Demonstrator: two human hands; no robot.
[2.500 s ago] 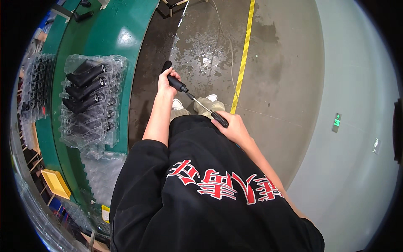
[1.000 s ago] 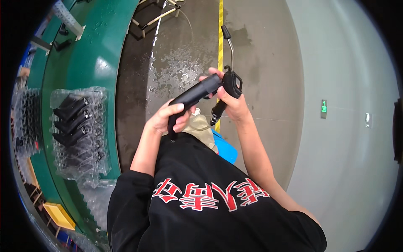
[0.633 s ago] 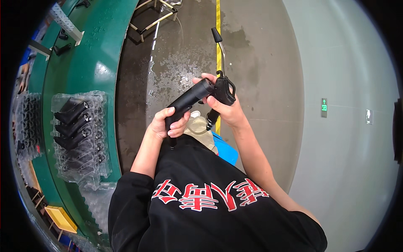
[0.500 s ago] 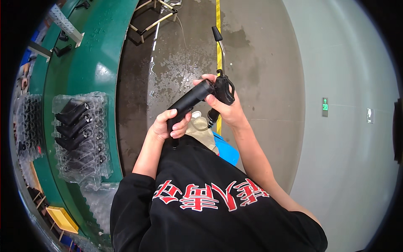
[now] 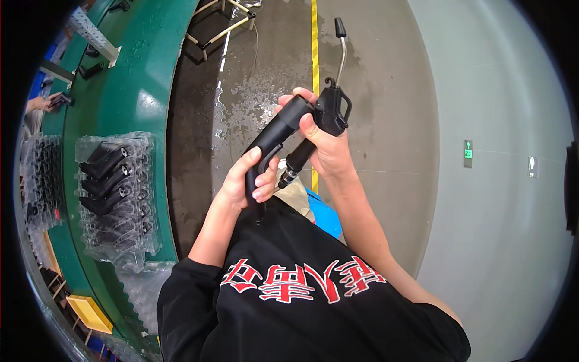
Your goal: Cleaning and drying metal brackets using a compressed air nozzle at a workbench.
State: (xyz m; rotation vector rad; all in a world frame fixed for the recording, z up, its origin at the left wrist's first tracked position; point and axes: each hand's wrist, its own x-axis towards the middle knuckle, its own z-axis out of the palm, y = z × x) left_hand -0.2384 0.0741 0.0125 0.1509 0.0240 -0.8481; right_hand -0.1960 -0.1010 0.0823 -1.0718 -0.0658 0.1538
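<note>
My left hand [image 5: 244,178] is wrapped around the handle of a black pistol-shaped device [image 5: 274,130] with a thick round barrel and a trigger-like lever. Its barrel slants up and right to my right hand [image 5: 325,145], whose thumb and fingers touch its far end. That same hand is closed on a black air blow gun [image 5: 330,111], which has a bent metal nozzle tube and a black tip pointing up, away from me. The blow gun's lower end, with a metal fitting, hangs below my right palm. My right palm is partly hidden by the blow gun.
On the green workbench [image 5: 136,78] to my left stand stacked clear plastic trays [image 5: 117,235] with several similar black devices [image 5: 105,181]. Across it, another person's hand [image 5: 41,104] holds a black device. A yellow bin [image 5: 89,314] sits lower left; the floor [image 5: 374,120] ahead has wet patches.
The blow gun has moved up and right, with its nozzle tip leaning further right. The pistol-shaped device has turned slightly, showing its lever. Another person's hand has appeared at the far left.
</note>
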